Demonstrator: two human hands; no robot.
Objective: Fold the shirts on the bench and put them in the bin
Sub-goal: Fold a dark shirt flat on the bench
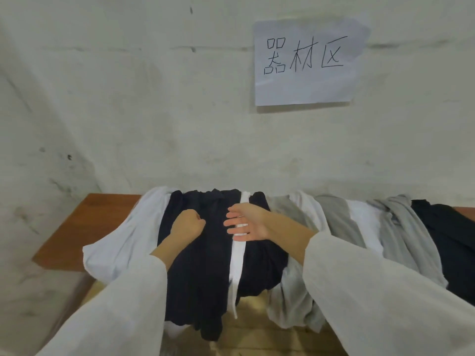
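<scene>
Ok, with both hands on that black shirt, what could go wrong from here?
The black shirt hangs well over the bench front edge, so a tug from the left hand, whose grip is closed on it, could slide it to the floor. It overlaps the white shirt beside it, which may drag along. The right hand lies open, pinning little. No bin is in view.

Soft, even light fills the spot, rather dim and a little greenish, with no clear source and no glare. Shadows are faint: a thin one under the paper sign (305, 64) on the wall (154, 111), a darker patch below the desk (77, 227) edge. The whole view looks slightly smeared. The wide lens bends the desk line, and both sleeves (385, 304) balloon at the lower corners
</scene>
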